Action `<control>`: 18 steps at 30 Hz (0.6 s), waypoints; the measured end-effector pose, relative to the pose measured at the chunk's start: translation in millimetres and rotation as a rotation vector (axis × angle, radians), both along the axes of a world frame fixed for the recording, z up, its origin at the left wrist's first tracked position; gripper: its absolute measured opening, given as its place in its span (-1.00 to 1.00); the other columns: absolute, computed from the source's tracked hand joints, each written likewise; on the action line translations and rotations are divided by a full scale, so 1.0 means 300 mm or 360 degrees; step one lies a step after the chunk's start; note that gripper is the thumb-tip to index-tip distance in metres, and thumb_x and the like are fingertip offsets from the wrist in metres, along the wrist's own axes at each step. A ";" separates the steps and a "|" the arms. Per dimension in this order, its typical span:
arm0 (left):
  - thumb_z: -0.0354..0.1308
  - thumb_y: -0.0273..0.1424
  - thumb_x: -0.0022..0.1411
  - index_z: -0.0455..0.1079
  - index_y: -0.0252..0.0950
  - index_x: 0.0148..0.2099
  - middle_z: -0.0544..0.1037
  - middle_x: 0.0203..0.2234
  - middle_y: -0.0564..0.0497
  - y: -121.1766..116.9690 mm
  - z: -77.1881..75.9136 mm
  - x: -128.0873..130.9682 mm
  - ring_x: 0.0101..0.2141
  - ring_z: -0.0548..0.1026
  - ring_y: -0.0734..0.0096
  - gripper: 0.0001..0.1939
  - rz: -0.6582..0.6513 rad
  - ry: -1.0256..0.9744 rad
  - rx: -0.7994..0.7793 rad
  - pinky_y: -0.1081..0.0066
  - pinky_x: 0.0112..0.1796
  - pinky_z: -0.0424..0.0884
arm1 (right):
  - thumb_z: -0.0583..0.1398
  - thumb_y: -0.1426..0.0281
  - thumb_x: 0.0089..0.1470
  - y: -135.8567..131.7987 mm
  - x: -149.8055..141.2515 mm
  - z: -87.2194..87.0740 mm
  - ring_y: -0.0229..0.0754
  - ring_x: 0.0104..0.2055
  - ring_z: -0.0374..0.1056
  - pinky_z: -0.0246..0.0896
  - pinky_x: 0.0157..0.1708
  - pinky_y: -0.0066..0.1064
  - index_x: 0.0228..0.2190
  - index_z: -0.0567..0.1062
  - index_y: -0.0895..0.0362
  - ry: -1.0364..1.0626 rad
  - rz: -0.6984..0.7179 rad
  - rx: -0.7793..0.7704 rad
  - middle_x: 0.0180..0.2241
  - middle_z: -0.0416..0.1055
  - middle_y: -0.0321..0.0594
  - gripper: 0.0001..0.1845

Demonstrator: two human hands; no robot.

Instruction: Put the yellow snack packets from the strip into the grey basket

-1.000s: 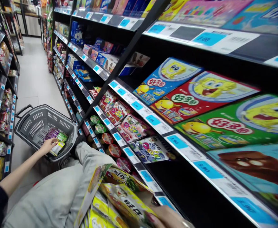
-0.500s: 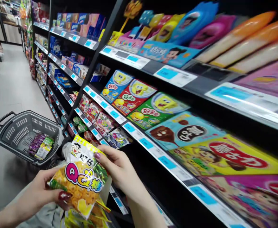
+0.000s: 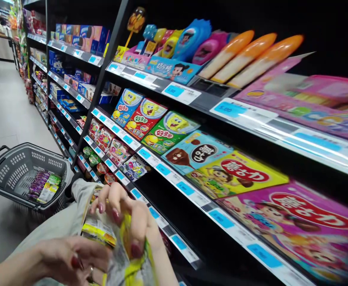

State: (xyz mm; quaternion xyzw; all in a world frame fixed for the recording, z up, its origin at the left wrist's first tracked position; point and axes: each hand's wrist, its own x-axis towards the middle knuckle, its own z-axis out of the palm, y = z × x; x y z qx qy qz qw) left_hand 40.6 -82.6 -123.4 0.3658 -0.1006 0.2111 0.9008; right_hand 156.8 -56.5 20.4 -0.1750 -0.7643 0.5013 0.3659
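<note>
My right hand (image 3: pixel 129 214) has its thumb and fingers closed on the yellow edge of a gummy candy packet (image 3: pixel 132 270), whose silvery side shows. More yellow packets (image 3: pixel 99 234) lie beneath that hand, against the pale clothing on my lap. My left hand (image 3: pixel 69 254), slightly blurred, is just left of the packets. Its thumb stands apart from its fingers, and nothing clear is between them. The lower fingers are partly cut off by the frame edge, beside a yellow bit of wrapping.
A grey shopping basket (image 3: pixel 19 167) on the floor at left holds purple packs (image 3: pixel 39 184) and a green-and-yellow pack (image 3: pixel 50 188). Shelves with price tags (image 3: pixel 181 93) run along the right, stocked with biscuit boxes (image 3: pixel 170 129), candy bags (image 3: pixel 135 167) and lollipops. The aisle floor (image 3: pixel 5 103) extends ahead.
The QQ candy packet's front, held up between both hands, no longer shows. My right hand has turned over and come lower with a packet; my left has come off it. The view has shifted right.
</note>
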 end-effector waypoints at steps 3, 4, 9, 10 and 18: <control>0.51 -0.08 -0.51 0.59 -0.11 -0.22 0.63 -0.31 0.14 0.002 0.023 0.061 -0.10 0.55 0.16 -0.34 -0.0040 -0.0045 -0.0110 0.35 -0.09 0.43 | 0.27 0.22 0.02 0.026 -0.027 -0.037 -0.18 -0.32 0.32 0.41 -0.39 -0.28 -0.92 0.20 0.12 0.0179 0.0112 -0.0112 -0.43 0.12 -0.22 -0.36; 0.52 -0.08 -0.53 0.59 -0.13 -0.27 0.63 -0.36 0.14 0.002 0.029 0.072 -0.13 0.56 0.13 -0.38 -0.0032 -0.0084 -0.0074 0.32 -0.08 0.43 | 0.29 0.24 0.00 0.033 -0.028 -0.048 -0.20 -0.33 0.32 0.41 -0.39 -0.28 -0.90 0.21 0.13 0.0222 0.0128 -0.0133 -0.41 0.14 -0.22 -0.39; 0.48 -0.10 -0.29 0.55 -0.21 -0.14 0.62 -0.30 0.06 -0.027 0.076 0.055 -0.12 0.55 0.11 -0.40 0.0225 -0.0127 0.0046 0.26 -0.03 0.40 | 0.35 0.11 -0.09 0.060 0.025 -0.076 -0.20 -0.29 0.36 0.40 -0.25 -0.21 -0.73 0.32 0.12 0.0190 -0.0029 -0.0168 -0.28 0.24 -0.25 -0.52; 0.47 -0.17 -0.24 0.55 -0.23 -0.14 0.62 -0.31 0.04 -0.034 0.086 0.041 -0.18 0.57 0.17 -0.45 0.0333 -0.0028 0.0020 0.33 -0.12 0.46 | 0.34 0.10 -0.09 0.065 0.043 -0.074 -0.18 -0.25 0.37 0.39 -0.20 -0.20 -0.66 0.38 0.09 0.0110 -0.0117 -0.0160 -0.23 0.26 -0.24 -0.60; 0.40 -0.29 -0.07 0.56 -0.33 -0.15 0.61 -0.31 -0.10 -0.002 0.086 -0.041 -0.53 0.51 0.40 -0.60 0.0984 0.0457 -0.0194 0.49 -0.57 0.51 | 0.11 0.52 0.15 0.064 0.206 -0.013 -0.16 -0.32 0.32 0.24 -0.32 -0.33 -0.35 0.51 0.13 -0.1440 -0.1212 0.1011 -0.40 0.39 -0.20 -0.82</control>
